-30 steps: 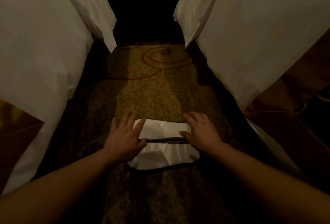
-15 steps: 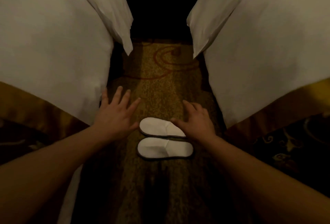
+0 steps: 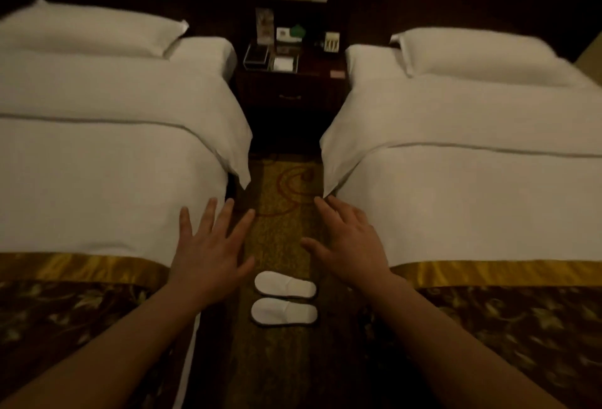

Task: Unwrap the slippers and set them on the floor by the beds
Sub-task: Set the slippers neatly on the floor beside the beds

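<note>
Two white slippers lie flat on the patterned carpet between the two beds, side by side and lengthwise across the aisle: the far slipper [image 3: 285,284] and the near slipper [image 3: 284,311]. My left hand [image 3: 211,254] hovers above and to the left of them, fingers spread, holding nothing. My right hand [image 3: 350,242] hovers above and to the right, fingers apart and empty. Neither hand touches the slippers.
The left bed [image 3: 107,154] and the right bed [image 3: 472,164] have white covers and gold-and-dark runners at the foot. A dark nightstand [image 3: 290,95] with small items stands at the far end of the aisle. Carpet [image 3: 283,193] runs between the beds.
Both hands have lifted off the slippers and drawn apart. The view has risen and pulled back, so the whole beds and the nightstand now show. The slippers lie where they were.
</note>
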